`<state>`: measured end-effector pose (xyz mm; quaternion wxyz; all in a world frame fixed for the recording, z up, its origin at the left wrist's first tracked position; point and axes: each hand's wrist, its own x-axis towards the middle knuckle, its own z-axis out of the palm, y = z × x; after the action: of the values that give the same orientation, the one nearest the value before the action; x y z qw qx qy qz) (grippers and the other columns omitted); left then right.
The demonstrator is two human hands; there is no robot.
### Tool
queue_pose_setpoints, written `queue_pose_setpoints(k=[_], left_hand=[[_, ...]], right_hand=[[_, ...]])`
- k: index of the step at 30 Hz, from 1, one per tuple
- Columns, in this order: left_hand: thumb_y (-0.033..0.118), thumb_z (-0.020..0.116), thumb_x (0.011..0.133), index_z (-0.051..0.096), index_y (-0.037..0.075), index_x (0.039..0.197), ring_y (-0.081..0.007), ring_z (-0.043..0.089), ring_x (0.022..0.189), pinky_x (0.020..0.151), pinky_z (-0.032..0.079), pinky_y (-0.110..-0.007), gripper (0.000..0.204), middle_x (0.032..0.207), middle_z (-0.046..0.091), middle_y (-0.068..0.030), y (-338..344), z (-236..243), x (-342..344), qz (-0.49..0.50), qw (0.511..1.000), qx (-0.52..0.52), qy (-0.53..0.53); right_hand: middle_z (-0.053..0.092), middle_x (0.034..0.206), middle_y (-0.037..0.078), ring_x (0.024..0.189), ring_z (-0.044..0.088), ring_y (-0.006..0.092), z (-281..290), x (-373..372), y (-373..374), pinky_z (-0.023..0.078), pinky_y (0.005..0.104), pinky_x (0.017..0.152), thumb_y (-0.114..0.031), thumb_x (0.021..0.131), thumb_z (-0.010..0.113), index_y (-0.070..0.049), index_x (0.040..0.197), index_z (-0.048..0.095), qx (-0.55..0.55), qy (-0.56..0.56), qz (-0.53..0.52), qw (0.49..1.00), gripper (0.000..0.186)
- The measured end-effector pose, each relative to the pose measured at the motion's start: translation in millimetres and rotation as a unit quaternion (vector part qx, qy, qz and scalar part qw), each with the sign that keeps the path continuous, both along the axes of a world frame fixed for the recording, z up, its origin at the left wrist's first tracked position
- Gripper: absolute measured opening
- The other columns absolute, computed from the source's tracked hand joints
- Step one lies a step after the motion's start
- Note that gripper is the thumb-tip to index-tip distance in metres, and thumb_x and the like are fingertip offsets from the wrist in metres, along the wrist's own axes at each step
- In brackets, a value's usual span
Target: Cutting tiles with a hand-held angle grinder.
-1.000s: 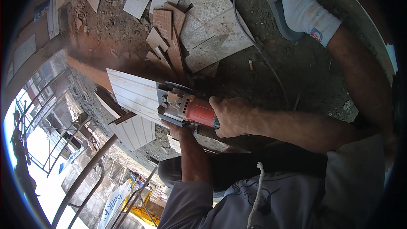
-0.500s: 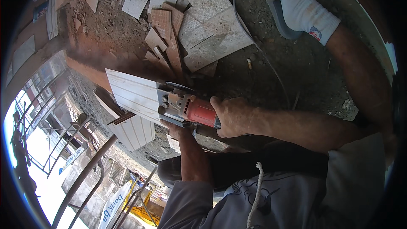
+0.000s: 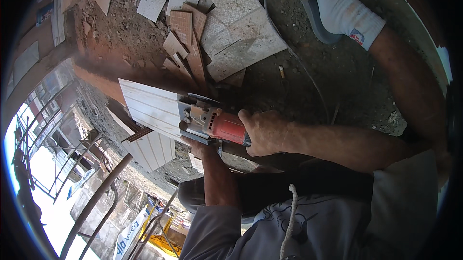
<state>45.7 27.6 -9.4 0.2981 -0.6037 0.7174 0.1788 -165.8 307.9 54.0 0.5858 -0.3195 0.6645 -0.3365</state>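
My right hand (image 3: 267,132) is wrapped round the rear of a red tile cutter (image 3: 229,127). The cutter's metal base lies on the near end of a white striped tile (image 3: 152,108), with its dark round blade (image 3: 205,99) along the far side. My left hand (image 3: 197,148) grips the tile's near edge beside the base, its fingers partly hidden. Reddish dust trails away from the blade side over the ground. A second striped tile (image 3: 152,149) lies below the first, partly covered by it.
Large dusty tiles (image 3: 236,9) and narrow brown offcuts (image 3: 182,26) lie on the dirt ahead. A grey cable (image 3: 301,62) crosses the ground. At right is a leg in a white sock (image 3: 349,14) and slipper. Metal rails (image 3: 96,202) stand at lower left.
The view has shifted slightly. Both hands keep their grip, and the cutter stays in nearly the same place on the tile.
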Motion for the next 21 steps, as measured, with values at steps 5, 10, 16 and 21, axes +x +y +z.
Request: queue_pose_setpoints(k=[5, 10, 16, 21], left_hand=[[0.067, 0.058, 0.08, 0.009, 0.03, 0.154, -0.0266, -0.008, 0.149, 0.124, 0.012, -0.039, 0.097, 0.162, 0.005, -0.0004, -8, -1, 6, -0.086, 0.994, -0.007, -0.072], [0.058, 0.068, 0.078, 0.009, 0.031, 0.152, -0.0276, 0.027, 0.143, 0.116, 0.034, -0.041, 0.098, 0.157, 0.02, -0.0006, 30, 16, -32, -0.044, 0.993, -0.051, -0.096], [0.052, 0.074, 0.075, 0.014, 0.029, 0.149, -0.02, 0.044, 0.132, 0.109, 0.042, -0.039, 0.098, 0.149, 0.032, -0.0002, 12, 6, -11, -0.138, 0.985, -0.093, -0.044], [0.054, 0.076, 0.072, 0.015, 0.028, 0.148, -0.0234, 0.049, 0.127, 0.107, 0.045, -0.041, 0.101, 0.146, 0.036, -0.0012, 6, 4, -6, -0.143, 0.982, -0.117, -0.034]], right_hand=[[0.065, 0.097, 0.025, 0.09, 0.068, 0.0362, -2, -1, -2, 0.056, 0.0428, 0.08, -0.03, 0.069, 0.075, 0.007, 0.123, 0.038, -0.003, -0.006, 0.011, 1.0, 0.075], [0.065, 0.097, 0.026, 0.089, 0.068, 0.0365, -4, 1, 4, 0.056, 0.0424, 0.079, -0.031, 0.07, 0.075, 0.007, 0.124, 0.038, -0.003, -0.011, 0.005, 1.0, 0.076], [0.065, 0.095, 0.025, 0.087, 0.069, 0.0363, -2, 2, 3, 0.056, 0.0424, 0.078, -0.031, 0.07, 0.075, 0.008, 0.124, 0.038, -0.013, -0.005, 0.001, 1.0, 0.076], [0.066, 0.095, 0.025, 0.087, 0.069, 0.0361, -2, 4, 2, 0.056, 0.0428, 0.078, -0.031, 0.07, 0.075, 0.007, 0.123, 0.039, -0.014, 0.006, -0.002, 1.0, 0.075]])
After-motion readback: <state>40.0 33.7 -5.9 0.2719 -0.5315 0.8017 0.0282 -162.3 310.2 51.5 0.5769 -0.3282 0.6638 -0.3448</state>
